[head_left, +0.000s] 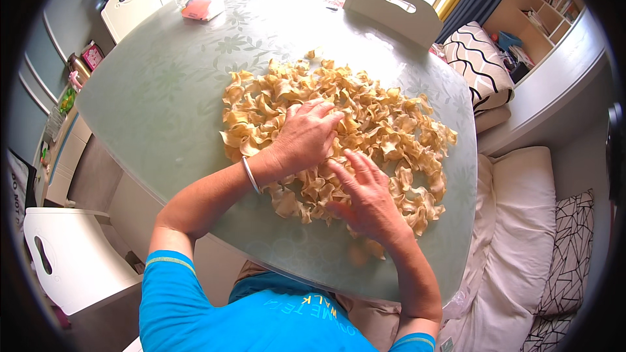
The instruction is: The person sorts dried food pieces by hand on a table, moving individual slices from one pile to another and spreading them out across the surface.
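Note:
A wide layer of curled, pale tan dried slices (pixel 391 124) is spread over the glass-topped table (pixel 156 104). My left hand (pixel 306 133), with a white bangle (pixel 250 175) at its wrist, lies on the middle of the layer. Its fingers are bent and a little apart over the slices; the fingertips are partly hidden. Just nearer and to the right, my right hand (pixel 366 197) hovers over or touches the near part of the layer, fingers spread. No slice shows in its grip. Some table surface shows through between the slices around it.
White chairs stand at the far left (pixel 134 6), far right (pixel 394 13) and near left (pixel 78 257). A pink packet (pixel 202 8) lies at the table's far left. A cushioned bench (pixel 521 195) runs along the right side, with a patterned cushion (pixel 570 248) on it.

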The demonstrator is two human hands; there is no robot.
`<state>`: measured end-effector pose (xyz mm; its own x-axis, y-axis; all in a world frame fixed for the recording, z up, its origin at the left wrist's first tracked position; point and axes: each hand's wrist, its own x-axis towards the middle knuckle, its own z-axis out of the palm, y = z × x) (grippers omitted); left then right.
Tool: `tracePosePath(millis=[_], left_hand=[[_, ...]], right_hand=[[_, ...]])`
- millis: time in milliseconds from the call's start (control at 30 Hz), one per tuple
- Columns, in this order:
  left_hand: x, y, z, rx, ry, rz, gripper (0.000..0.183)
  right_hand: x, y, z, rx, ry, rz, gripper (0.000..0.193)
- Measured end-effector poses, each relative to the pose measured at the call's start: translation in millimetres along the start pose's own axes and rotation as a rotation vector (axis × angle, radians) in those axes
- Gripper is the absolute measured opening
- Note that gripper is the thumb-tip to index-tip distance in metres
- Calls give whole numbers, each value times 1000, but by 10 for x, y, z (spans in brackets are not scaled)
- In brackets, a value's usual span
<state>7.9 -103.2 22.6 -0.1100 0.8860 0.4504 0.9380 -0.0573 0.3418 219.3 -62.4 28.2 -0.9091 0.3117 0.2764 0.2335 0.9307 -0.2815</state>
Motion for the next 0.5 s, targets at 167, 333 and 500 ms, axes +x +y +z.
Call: tracePosePath(millis=[167, 333, 500], left_hand=[[-17, -53, 112, 20, -142, -17, 41], [-95, 0, 179, 20, -157, 79, 39], [-171, 148, 130, 53, -249, 137, 38]], right_hand=[[2, 27, -31, -60, -9, -18, 53], [-36, 221, -137, -98, 46, 2, 34], [-103, 380, -307, -119, 81, 60, 28]])
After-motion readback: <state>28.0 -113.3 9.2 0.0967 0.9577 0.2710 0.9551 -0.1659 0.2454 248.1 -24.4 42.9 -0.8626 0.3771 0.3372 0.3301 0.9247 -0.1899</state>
